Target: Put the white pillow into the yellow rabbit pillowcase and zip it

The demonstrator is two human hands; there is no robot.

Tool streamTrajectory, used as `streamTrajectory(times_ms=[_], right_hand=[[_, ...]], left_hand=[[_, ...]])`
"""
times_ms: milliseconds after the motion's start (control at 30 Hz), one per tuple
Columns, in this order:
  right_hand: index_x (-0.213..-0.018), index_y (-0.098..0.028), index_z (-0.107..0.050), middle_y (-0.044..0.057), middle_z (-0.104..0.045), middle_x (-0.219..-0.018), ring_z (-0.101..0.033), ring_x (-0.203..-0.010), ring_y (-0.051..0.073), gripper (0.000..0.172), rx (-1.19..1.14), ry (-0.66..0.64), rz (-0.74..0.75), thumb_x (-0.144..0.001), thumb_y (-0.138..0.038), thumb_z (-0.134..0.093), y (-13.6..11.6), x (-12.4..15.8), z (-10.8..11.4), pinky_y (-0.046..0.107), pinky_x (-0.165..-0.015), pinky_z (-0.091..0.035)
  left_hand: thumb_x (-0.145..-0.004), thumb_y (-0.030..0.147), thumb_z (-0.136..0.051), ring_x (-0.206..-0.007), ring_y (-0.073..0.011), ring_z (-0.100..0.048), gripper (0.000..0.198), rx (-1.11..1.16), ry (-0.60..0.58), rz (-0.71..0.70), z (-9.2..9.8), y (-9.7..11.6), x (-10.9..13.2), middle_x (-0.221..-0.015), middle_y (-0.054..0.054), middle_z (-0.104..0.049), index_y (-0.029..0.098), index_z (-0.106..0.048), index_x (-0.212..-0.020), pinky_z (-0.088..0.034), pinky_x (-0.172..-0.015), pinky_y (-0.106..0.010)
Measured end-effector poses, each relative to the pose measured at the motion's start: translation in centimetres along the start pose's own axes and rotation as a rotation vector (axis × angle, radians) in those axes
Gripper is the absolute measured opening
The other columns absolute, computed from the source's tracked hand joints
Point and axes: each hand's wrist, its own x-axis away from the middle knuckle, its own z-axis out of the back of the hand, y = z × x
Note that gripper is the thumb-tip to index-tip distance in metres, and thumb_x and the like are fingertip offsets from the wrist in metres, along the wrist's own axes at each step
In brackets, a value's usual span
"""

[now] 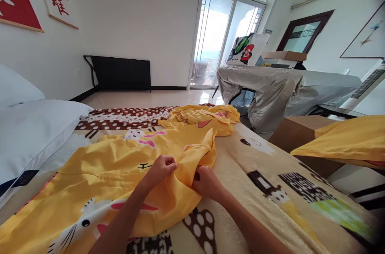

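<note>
A yellow bedding cover point(120, 184) printed with white rabbits lies spread over the left half of the bed, its far end bunched in a heap. My left hand point(160, 170) is closed, pinching a fold of this cloth near the middle. To its right, my right hand point(208, 182) grips the cover's raised edge, its fingertips partly hidden by the fabric. Between the two hands the cloth is lifted into loose folds. Beneath it is a beige patterned blanket point(240, 178).
White pillows point(39, 130) are at the left. A brown polka-dot cloth point(120, 117) runs along the bed's far side. Beyond the right edge stand a cardboard box point(296, 130) with yellow cloth point(349, 142) over it and a table under a silver cover point(264, 89).
</note>
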Motion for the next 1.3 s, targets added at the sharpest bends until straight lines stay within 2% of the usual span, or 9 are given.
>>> streamTrajectory(times_ms=[133,267,433,600,700,800,933,1133,1300], right_hand=[[-0.054,-0.016,-0.050,0.000,-0.054,-0.054,-0.038,-0.052,0.009,0.011,0.065,0.023,-0.022,-0.065,-0.015,-0.051,0.0,0.0,0.1,0.023,-0.049,-0.024],[-0.050,-0.018,-0.035,-0.006,-0.032,-0.049,-0.028,-0.051,0.007,0.023,-0.096,-0.024,-0.002,-0.067,-0.020,-0.050,0.3,-0.2,1.9,0.023,-0.048,-0.019],[-0.052,-0.020,-0.039,-0.006,-0.034,-0.049,-0.031,-0.050,0.008,0.025,-0.426,-0.013,-0.091,-0.064,-0.033,-0.057,0.8,-0.1,4.3,0.023,-0.048,-0.022],[-0.050,-0.020,-0.036,-0.006,-0.030,-0.051,-0.028,-0.053,0.009,0.031,-0.530,0.263,0.002,-0.064,-0.035,-0.058,0.9,0.4,4.4,0.023,-0.050,-0.023],[-0.051,-0.019,-0.035,-0.005,-0.030,-0.053,-0.028,-0.055,0.009,0.037,-0.371,0.064,0.089,-0.070,-0.038,-0.060,1.0,0.6,4.5,0.023,-0.051,-0.023],[-0.051,-0.019,-0.035,-0.005,-0.032,-0.050,-0.029,-0.052,0.008,0.048,-0.304,-0.100,0.054,-0.078,-0.053,-0.054,1.6,0.3,4.7,0.023,-0.048,-0.021],[-0.053,-0.019,-0.038,-0.005,-0.036,-0.048,-0.032,-0.048,0.007,0.054,-0.410,-0.051,-0.058,-0.083,-0.064,-0.044,2.5,-0.2,4.6,0.023,-0.047,-0.023],[-0.056,-0.018,-0.042,-0.006,-0.034,-0.053,-0.029,-0.051,0.007,0.045,-0.293,-0.173,-0.049,-0.080,-0.054,-0.055,1.8,0.1,2.9,0.022,-0.047,-0.020],[-0.072,-0.019,-0.051,-0.006,-0.045,-0.058,-0.037,-0.054,0.009,0.024,-0.051,0.066,0.039,-0.075,-0.040,-0.063,1.3,0.3,2.2,0.022,-0.051,-0.028]], left_hand=[[-0.061,0.037,-0.048,-0.053,-0.0093,-0.033,0.021,-0.063,0.068,0.002,0.0,-0.6,-0.3,-0.052,0.005,-0.037,0.018,-0.044,-0.054,-0.024,-0.052,-0.024],[-0.059,0.036,-0.044,-0.052,-0.0101,-0.035,0.020,-0.130,0.210,0.054,1.0,-1.7,-0.9,-0.050,0.004,-0.035,0.019,-0.040,-0.051,-0.024,-0.051,-0.024],[-0.058,0.032,-0.043,-0.052,-0.0104,-0.035,0.016,-0.216,0.309,0.104,2.3,-2.6,-1.1,-0.048,0.004,-0.036,0.020,-0.036,-0.049,-0.024,-0.050,-0.023],[-0.061,0.028,-0.044,-0.052,-0.0113,-0.038,0.016,-0.312,0.270,0.110,2.2,-2.7,-1.2,-0.049,0.003,-0.039,0.019,-0.038,-0.049,-0.024,-0.051,-0.024],[-0.061,0.021,-0.047,-0.052,-0.0118,-0.038,0.017,-0.399,0.232,0.097,1.8,-2.6,-1.1,-0.048,0.003,-0.040,0.019,-0.037,-0.047,-0.023,-0.052,-0.025],[-0.062,0.016,-0.048,-0.053,-0.0124,-0.039,0.020,-0.476,0.186,0.077,1.3,-2.4,-0.8,-0.047,0.003,-0.041,0.019,-0.036,-0.046,-0.021,-0.053,-0.026],[-0.065,0.015,-0.048,-0.052,-0.0123,-0.039,0.020,-0.561,0.109,0.060,0.7,-2.0,-0.2,-0.050,0.002,-0.043,0.019,-0.037,-0.048,-0.021,-0.053,-0.027],[-0.068,0.015,-0.046,-0.055,-0.0130,-0.040,0.019,-0.656,0.036,0.019,0.3,-1.3,0.4,-0.056,0.000,-0.047,0.019,-0.038,-0.052,-0.021,-0.054,-0.027],[-0.069,0.014,-0.045,-0.053,-0.0133,-0.039,0.018,-0.703,0.014,0.015,0.1,-1.0,0.6,-0.056,0.000,-0.048,0.019,-0.040,-0.053,-0.021,-0.053,-0.027]])
